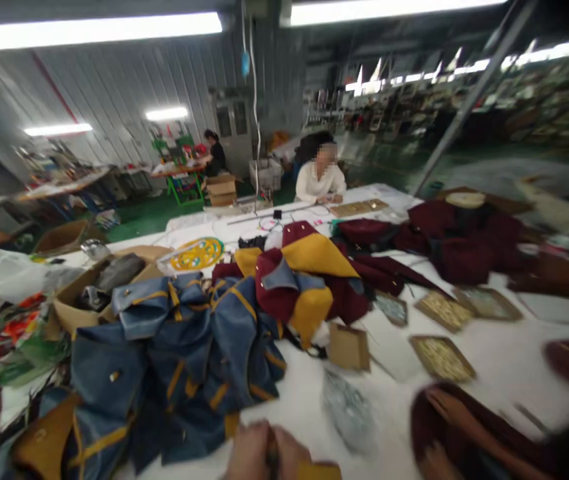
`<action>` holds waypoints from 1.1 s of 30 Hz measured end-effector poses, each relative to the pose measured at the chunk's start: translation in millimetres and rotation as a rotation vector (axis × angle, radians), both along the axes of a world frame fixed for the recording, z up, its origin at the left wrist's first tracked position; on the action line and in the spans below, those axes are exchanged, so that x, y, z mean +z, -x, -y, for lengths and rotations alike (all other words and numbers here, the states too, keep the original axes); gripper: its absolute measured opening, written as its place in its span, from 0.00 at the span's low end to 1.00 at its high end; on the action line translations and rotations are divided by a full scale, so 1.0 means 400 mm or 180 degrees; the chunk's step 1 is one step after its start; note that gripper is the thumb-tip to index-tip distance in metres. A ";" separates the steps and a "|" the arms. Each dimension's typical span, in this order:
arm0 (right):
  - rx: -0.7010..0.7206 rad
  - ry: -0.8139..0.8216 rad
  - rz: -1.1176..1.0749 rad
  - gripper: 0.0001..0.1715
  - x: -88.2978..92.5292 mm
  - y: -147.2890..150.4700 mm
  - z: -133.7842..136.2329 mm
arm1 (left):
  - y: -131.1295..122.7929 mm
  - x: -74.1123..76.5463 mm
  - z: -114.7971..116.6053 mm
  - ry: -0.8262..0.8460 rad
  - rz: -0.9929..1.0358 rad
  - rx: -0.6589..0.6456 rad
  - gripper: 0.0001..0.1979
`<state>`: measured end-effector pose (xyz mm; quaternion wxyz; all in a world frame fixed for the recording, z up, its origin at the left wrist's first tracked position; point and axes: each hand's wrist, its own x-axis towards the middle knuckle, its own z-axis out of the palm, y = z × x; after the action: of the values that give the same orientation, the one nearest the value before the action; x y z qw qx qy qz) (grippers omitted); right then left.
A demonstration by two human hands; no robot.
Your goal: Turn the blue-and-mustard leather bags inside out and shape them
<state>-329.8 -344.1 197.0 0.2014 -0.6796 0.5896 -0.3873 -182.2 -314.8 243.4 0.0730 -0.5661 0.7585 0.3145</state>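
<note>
At the bottom middle, my left hand (248, 453) and my right hand (288, 455) are side by side, blurred, with fingers closed. Between them is a small dark item, too smeared to name. A yellow piece (318, 471) shows beside my right hand, and another yellow bit (232, 424) lies just above my left hand. Blue bags with yellow trim (179, 353) are heaped to the left of my hands. Beyond them lies a pile of maroon and yellow pieces (309, 280). A clear plastic bag of small parts (348, 410) rests to the right of my right hand.
A co-worker's hands (447, 417) rest on a maroon piece (422, 427) at lower right. Trays of small brass-coloured parts (443, 358), a small cardboard box (348, 347) and maroon bags (464, 237) are on the white table (299, 387). A person in white (320, 180) sits across it.
</note>
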 end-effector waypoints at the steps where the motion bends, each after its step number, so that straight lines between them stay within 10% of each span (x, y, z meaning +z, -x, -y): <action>1: 0.0054 -0.0147 -0.0011 0.16 -0.045 0.017 -0.090 | 0.012 -0.026 -0.041 -0.0015 0.0096 0.0007 0.13; 4: 0.0272 -0.0358 -0.0003 0.19 -0.132 0.059 -0.297 | 0.026 -0.075 -0.140 0.0133 0.0200 -0.0084 0.20; 8: 0.0334 0.0438 0.0032 0.34 -0.145 0.091 -0.376 | 0.005 -0.063 -0.199 0.0613 0.0136 -0.0345 0.22; 22: 0.0348 0.1582 -0.0001 0.29 0.116 0.150 -0.345 | 0.003 0.134 -0.217 0.2524 -0.1007 -0.0731 0.32; 33: 0.0316 0.1740 0.0342 0.22 0.235 0.160 -0.347 | 0.007 0.290 -0.240 0.2677 -0.0921 -0.0511 0.35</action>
<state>-393.9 -205.5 291.2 0.0603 -0.7152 0.4178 -0.5571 -185.1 -218.9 359.4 -0.2459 -0.4361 0.8643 0.0482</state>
